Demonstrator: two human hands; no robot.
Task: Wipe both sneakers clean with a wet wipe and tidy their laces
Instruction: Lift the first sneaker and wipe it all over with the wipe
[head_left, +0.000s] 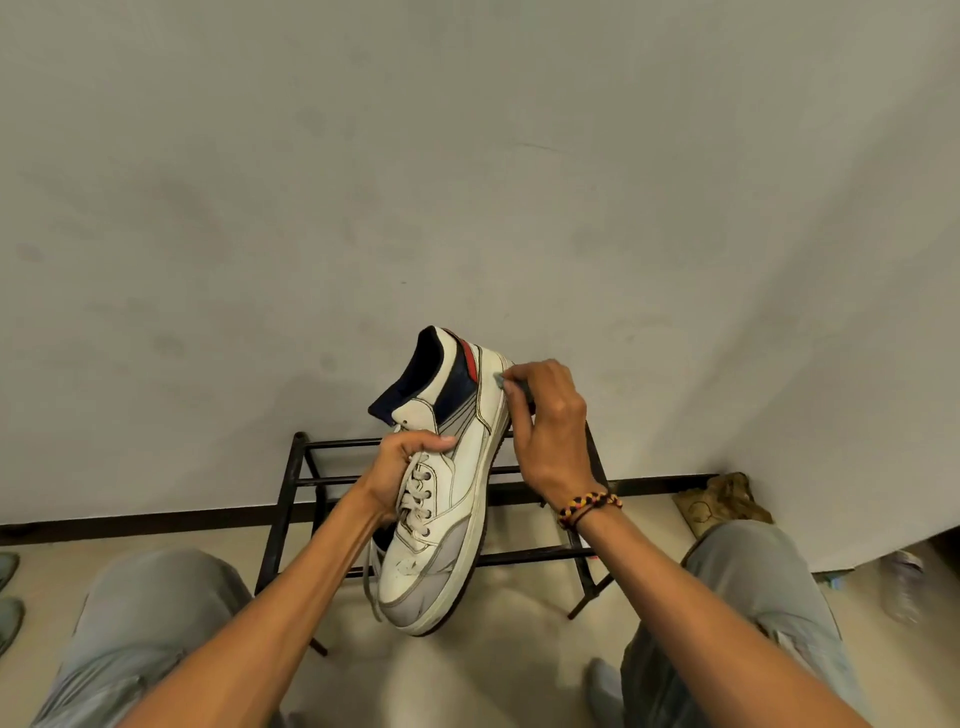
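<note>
Head view shows one sneaker (447, 499) held in the air above a black rack (291, 499), its long axis running up the frame, toe toward the person and heel toward the wall (467, 156), sole facing right. Left hand (402, 473) grips it at the laces (415, 499), fingers curled round the tongue. Right hand (545, 426) pinches a small grey wipe (500, 383) against the heel side, near the red stripe; a braided bracelet (587, 508) circles that wrist.
</note>
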